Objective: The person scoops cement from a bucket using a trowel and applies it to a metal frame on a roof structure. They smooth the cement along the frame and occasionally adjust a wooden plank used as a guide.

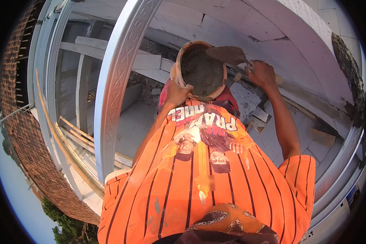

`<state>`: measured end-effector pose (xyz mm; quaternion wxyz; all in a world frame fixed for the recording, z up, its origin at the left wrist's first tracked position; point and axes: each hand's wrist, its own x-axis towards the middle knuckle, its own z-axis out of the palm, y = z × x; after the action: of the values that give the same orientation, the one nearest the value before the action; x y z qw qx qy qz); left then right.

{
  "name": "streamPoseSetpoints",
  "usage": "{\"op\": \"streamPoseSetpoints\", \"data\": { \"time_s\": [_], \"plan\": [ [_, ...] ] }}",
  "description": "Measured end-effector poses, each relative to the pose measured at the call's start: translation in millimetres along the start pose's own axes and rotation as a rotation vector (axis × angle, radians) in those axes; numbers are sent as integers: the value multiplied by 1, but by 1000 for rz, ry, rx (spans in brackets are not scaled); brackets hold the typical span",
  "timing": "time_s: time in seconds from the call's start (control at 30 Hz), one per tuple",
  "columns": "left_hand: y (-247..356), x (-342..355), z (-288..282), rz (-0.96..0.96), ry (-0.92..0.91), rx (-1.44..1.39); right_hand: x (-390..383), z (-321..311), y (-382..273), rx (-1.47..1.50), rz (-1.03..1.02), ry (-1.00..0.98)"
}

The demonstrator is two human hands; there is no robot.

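Left hand (177, 92) closed on the rim of the mortar-filled bucket (200, 70) at upper centre, right hand (261, 74) gripping the trowel (228, 55) handle; bucket likely heavy: hold rim firmly.

The left hand (177, 94) grips the near rim of a round bucket (179, 61) filled with grey mortar (201, 70). The right hand (261, 74) holds a trowel (227, 55) whose blade lies over the bucket's far right rim. A white ornamented arch (116, 87) curves past on the left, with white blocks (146, 62) stacked beyond it.
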<state>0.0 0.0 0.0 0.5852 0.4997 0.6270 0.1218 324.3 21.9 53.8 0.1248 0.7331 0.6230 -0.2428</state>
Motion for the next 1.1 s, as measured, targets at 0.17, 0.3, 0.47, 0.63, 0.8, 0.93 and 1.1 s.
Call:
{"op": "streamPoseSetpoints", "data": {
  "time_s": [0.17, 0.3, 0.47, 0.63, 0.8, 0.93, 1.1],
  "plan": [
    [20, -2, -7, 18, -33, 73, 2, 75, -23, -65, -160, -261],
    [6, 6, -2, 68, -27, -43, -17, 80, -72, 219, -147, -445],
    [-13, 9, 4, 77, 13, -188, -30, 94, -51, 479, -70, -314],
    [6, 12, -4, 24, -13, -64, -24, 95, -28, 394, 15, -253],
    [-13, 28, 0, 102, -40, -34, -48, 38, -5, 552, -153, -134],
    [-15, 55, 2, 169, -64, 10, -74, -79, -3, 627, -112, -89],
    [0, 59, 6, 155, -114, 56, -114, -209, 8, 618, -116, 228]
  ]
}}
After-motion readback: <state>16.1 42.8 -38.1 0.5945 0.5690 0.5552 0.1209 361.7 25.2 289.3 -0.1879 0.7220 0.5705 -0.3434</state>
